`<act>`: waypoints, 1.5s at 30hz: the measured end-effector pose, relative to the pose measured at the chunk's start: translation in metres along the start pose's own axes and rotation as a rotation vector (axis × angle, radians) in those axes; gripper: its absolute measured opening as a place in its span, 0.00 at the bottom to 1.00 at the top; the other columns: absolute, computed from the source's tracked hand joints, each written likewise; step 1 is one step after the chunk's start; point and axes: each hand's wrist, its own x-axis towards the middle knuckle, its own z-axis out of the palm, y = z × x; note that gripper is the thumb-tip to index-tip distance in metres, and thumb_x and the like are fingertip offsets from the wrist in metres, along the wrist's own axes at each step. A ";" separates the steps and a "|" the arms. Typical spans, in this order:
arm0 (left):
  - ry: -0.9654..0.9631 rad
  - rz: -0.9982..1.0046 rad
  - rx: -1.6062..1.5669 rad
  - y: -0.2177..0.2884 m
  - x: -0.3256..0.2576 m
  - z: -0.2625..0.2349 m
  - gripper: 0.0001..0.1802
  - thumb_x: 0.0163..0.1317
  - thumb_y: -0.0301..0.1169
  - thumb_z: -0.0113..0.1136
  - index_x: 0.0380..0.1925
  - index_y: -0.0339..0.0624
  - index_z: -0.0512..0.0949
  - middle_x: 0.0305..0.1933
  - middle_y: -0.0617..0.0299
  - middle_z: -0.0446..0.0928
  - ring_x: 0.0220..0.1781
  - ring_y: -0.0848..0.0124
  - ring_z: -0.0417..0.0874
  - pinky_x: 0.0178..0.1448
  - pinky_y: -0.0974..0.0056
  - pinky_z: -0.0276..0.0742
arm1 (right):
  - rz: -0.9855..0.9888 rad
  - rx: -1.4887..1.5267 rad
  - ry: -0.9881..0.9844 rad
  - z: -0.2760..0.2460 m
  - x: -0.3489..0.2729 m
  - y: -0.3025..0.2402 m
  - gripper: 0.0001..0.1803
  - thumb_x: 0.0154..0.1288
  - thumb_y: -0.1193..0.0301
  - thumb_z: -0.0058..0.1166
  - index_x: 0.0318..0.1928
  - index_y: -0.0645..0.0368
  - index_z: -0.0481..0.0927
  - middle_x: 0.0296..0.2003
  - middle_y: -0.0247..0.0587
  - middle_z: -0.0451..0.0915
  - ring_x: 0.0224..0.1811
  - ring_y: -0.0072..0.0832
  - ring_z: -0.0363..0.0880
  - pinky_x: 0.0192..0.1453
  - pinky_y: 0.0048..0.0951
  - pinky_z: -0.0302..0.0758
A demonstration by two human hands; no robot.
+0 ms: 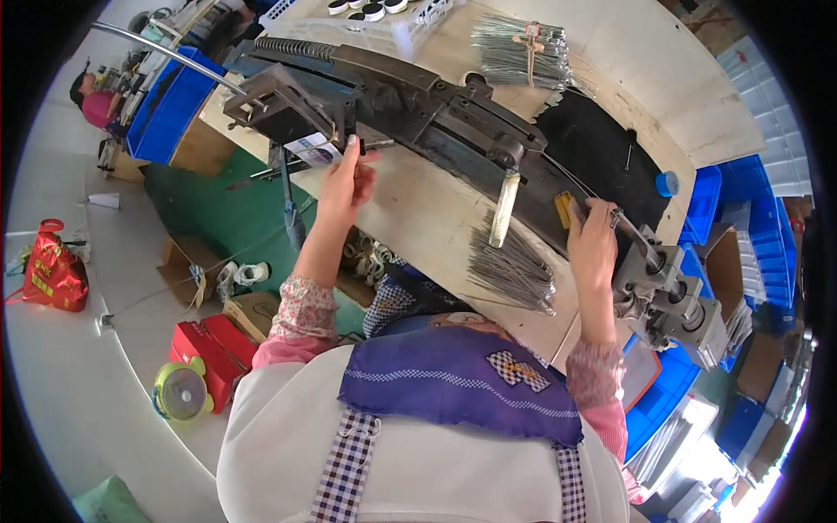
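Note:
A long dark metal bench machine [410, 100] with a coil spring runs across the worktable. At its left end, my left hand [344, 185] has one digit raised against a dark upright part beside a boxy block [288, 109]. Its other fingers are curled, and their grip is partly hidden. My right hand [593, 240] is closed at the machine's right end, around the end of a thin metal rod [571, 177]. Beside its fingers is a yellow piece [564, 210]. A lever with a pale wrapped handle [504, 209] points toward me between the hands.
A bundle of thin metal rods [513, 266] lies on the near table; a tied bundle [523, 52] lies at the back. Right of my right hand stands a metal clamp-like mechanism [671, 292]. A blue tape roll [667, 184] sits on black sheeting. Blue bins [745, 209] stand at right.

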 end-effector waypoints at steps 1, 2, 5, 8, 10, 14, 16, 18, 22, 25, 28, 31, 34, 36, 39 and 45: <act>-0.075 -0.014 -0.044 0.003 0.004 0.005 0.27 0.66 0.53 0.53 0.34 0.35 0.78 0.19 0.68 0.71 0.14 0.81 0.63 0.16 0.72 0.50 | 0.021 -0.012 0.024 0.005 0.000 0.009 0.21 0.63 0.69 0.56 0.53 0.63 0.67 0.37 0.57 0.78 0.37 0.53 0.80 0.36 0.47 0.78; -0.101 -0.014 -0.035 0.001 0.008 0.007 0.27 0.66 0.53 0.53 0.34 0.35 0.78 0.19 0.68 0.71 0.14 0.81 0.63 0.16 0.72 0.50 | 0.042 -0.018 0.000 0.010 0.003 0.016 0.20 0.63 0.69 0.55 0.52 0.64 0.66 0.35 0.56 0.78 0.37 0.53 0.80 0.36 0.47 0.78; -0.098 0.061 -0.132 -0.022 0.015 0.005 0.17 0.69 0.43 0.54 0.35 0.39 0.77 0.19 0.71 0.66 0.13 0.81 0.61 0.16 0.73 0.50 | 0.097 0.002 -0.088 -0.002 -0.002 0.012 0.09 0.64 0.70 0.54 0.39 0.62 0.71 0.29 0.52 0.79 0.32 0.50 0.80 0.35 0.46 0.76; -0.007 0.175 -0.200 -0.034 0.006 0.012 0.12 0.71 0.39 0.49 0.33 0.43 0.72 0.19 0.72 0.62 0.14 0.81 0.57 0.16 0.73 0.51 | -0.069 0.284 -0.129 -0.049 -0.034 -0.005 0.09 0.63 0.70 0.56 0.34 0.63 0.72 0.29 0.52 0.78 0.30 0.47 0.79 0.35 0.42 0.74; -0.066 0.314 -0.174 -0.033 -0.030 0.047 0.12 0.72 0.39 0.48 0.33 0.43 0.72 0.19 0.73 0.62 0.14 0.81 0.57 0.17 0.73 0.51 | -0.024 0.321 -0.229 -0.093 -0.052 -0.018 0.10 0.63 0.70 0.57 0.35 0.63 0.73 0.29 0.51 0.78 0.29 0.45 0.79 0.35 0.40 0.74; -0.774 0.243 -0.089 -0.008 -0.093 0.147 0.14 0.73 0.40 0.46 0.33 0.43 0.70 0.19 0.74 0.59 0.15 0.83 0.57 0.18 0.74 0.51 | 0.080 0.562 -0.469 -0.143 -0.061 -0.019 0.09 0.65 0.70 0.56 0.37 0.65 0.76 0.26 0.47 0.79 0.27 0.32 0.77 0.35 0.28 0.73; -1.116 -0.143 -0.102 -0.008 -0.091 0.197 0.15 0.73 0.41 0.46 0.30 0.44 0.70 0.18 0.74 0.58 0.14 0.82 0.57 0.18 0.74 0.50 | 0.146 0.616 -0.482 -0.147 -0.056 -0.017 0.09 0.65 0.71 0.56 0.37 0.65 0.77 0.28 0.46 0.80 0.28 0.33 0.80 0.36 0.29 0.74; -1.178 -0.304 -0.113 -0.020 -0.081 0.217 0.15 0.73 0.41 0.47 0.29 0.45 0.69 0.18 0.74 0.58 0.14 0.82 0.56 0.19 0.73 0.50 | 0.137 0.628 -0.430 -0.142 -0.063 -0.006 0.08 0.64 0.71 0.56 0.37 0.66 0.77 0.28 0.46 0.80 0.28 0.32 0.80 0.36 0.28 0.74; -0.810 -0.269 -0.120 -0.029 -0.078 0.223 0.16 0.72 0.42 0.48 0.28 0.45 0.69 0.17 0.75 0.58 0.14 0.81 0.57 0.19 0.73 0.50 | 0.276 0.716 -0.357 -0.152 -0.072 -0.002 0.06 0.63 0.75 0.54 0.37 0.66 0.78 0.27 0.41 0.81 0.26 0.23 0.77 0.34 0.24 0.74; -0.675 -0.121 -0.164 -0.032 -0.084 0.218 0.16 0.72 0.42 0.48 0.28 0.45 0.70 0.17 0.75 0.58 0.14 0.81 0.57 0.20 0.73 0.50 | 0.179 0.587 -0.071 -0.165 -0.054 -0.009 0.07 0.64 0.77 0.52 0.39 0.67 0.79 0.27 0.39 0.81 0.25 0.18 0.76 0.30 0.22 0.73; -0.576 0.041 -0.211 -0.036 -0.074 0.211 0.14 0.73 0.39 0.48 0.30 0.42 0.72 0.17 0.74 0.58 0.16 0.82 0.57 0.20 0.73 0.51 | 0.000 0.460 0.097 -0.157 0.013 -0.019 0.11 0.65 0.75 0.49 0.47 0.60 0.78 0.38 0.46 0.81 0.34 0.39 0.81 0.39 0.30 0.76; -0.606 0.028 -0.209 -0.037 -0.077 0.215 0.15 0.72 0.38 0.49 0.28 0.42 0.73 0.17 0.74 0.60 0.16 0.84 0.58 0.19 0.75 0.50 | -0.333 0.157 0.073 -0.091 0.066 -0.008 0.16 0.58 0.79 0.48 0.47 0.54 0.78 0.37 0.50 0.79 0.42 0.48 0.79 0.44 0.43 0.76; -0.588 -0.011 -0.198 -0.035 -0.080 0.218 0.15 0.72 0.37 0.50 0.28 0.42 0.75 0.17 0.73 0.63 0.16 0.85 0.58 0.20 0.75 0.50 | -0.281 0.380 -0.295 -0.074 0.080 -0.020 0.11 0.58 0.74 0.52 0.41 0.61 0.82 0.33 0.51 0.82 0.37 0.44 0.82 0.42 0.38 0.78; -0.579 -0.050 -0.222 -0.036 -0.082 0.214 0.15 0.71 0.37 0.50 0.27 0.42 0.76 0.16 0.72 0.64 0.16 0.84 0.58 0.19 0.74 0.50 | -0.313 0.438 -0.349 -0.078 0.080 -0.020 0.11 0.59 0.74 0.52 0.40 0.65 0.82 0.31 0.50 0.83 0.34 0.40 0.83 0.41 0.36 0.78; -0.610 -0.035 -0.257 -0.032 -0.079 0.211 0.15 0.71 0.37 0.50 0.27 0.41 0.75 0.16 0.72 0.64 0.15 0.83 0.58 0.19 0.74 0.50 | -0.026 0.685 -0.534 -0.090 0.079 -0.021 0.12 0.61 0.75 0.53 0.42 0.71 0.81 0.28 0.47 0.82 0.31 0.30 0.83 0.37 0.31 0.78; -0.692 -0.106 -0.168 -0.033 -0.065 0.208 0.20 0.73 0.45 0.46 0.33 0.40 0.75 0.21 0.66 0.70 0.19 0.75 0.69 0.25 0.69 0.65 | 0.166 0.828 -0.759 -0.104 0.101 -0.016 0.14 0.65 0.72 0.54 0.47 0.68 0.80 0.34 0.39 0.83 0.34 0.22 0.81 0.38 0.22 0.77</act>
